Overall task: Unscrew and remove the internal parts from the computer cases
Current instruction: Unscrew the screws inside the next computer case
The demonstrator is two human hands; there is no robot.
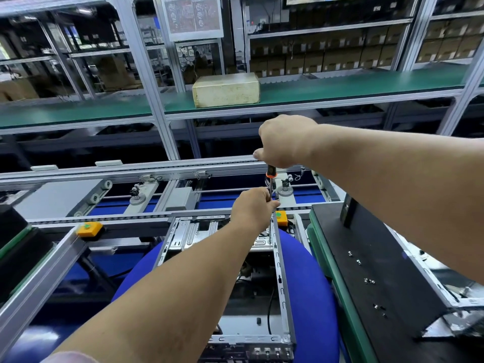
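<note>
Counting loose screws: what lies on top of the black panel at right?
Several small silver screws lie scattered on the black panel. The right forearm covers its far part.

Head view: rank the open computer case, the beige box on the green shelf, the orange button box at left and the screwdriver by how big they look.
1. Computer case, nearest the camera.
2. Beige box, farther off, so its true size is unsure.
3. Orange button box and screwdriver, partly hidden by both hands: too alike to rank.
</note>
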